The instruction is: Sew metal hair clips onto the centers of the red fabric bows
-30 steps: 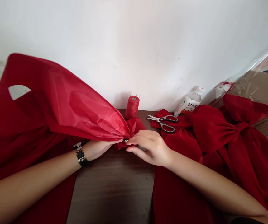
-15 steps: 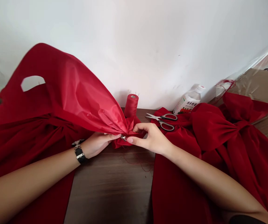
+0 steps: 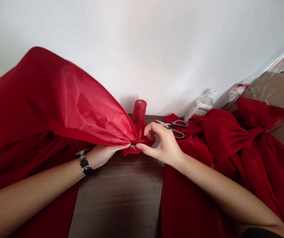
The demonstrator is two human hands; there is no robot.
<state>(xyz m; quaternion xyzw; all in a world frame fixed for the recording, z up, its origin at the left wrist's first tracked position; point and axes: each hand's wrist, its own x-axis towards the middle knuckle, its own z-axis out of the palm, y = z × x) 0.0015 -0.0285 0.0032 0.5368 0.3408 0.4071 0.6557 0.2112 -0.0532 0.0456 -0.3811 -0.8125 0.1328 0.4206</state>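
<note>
A large red cloth bow (image 3: 89, 112), shiny on its inner side, fans out to the left and narrows to a pleated gather at the centre. My left hand (image 3: 104, 155), wearing a wristwatch (image 3: 84, 163), holds the gather from below; its thumb lies along the edge and its other fingers are mostly hidden. At the gather sits a small metal clip-like piece (image 3: 132, 146). My right hand (image 3: 165, 142) has its thumb against that piece and its index finger curled on the pleats. Behind stands a red thread spool (image 3: 139, 110) with needles stuck in its top.
Scissors (image 3: 174, 125) with dark handles lie on red cloth right of the spool. A white-capped bottle (image 3: 200, 105) leans by the wall. More red bows (image 3: 231, 132) cover the right side, before a cardboard box (image 3: 280, 96). Loose thread trails on the dark table (image 3: 117, 195).
The bow's wide left part has dropped and spread left, and the gap once visible in it has closed. My right index finger has risen slightly; both hands stay at the gather.
</note>
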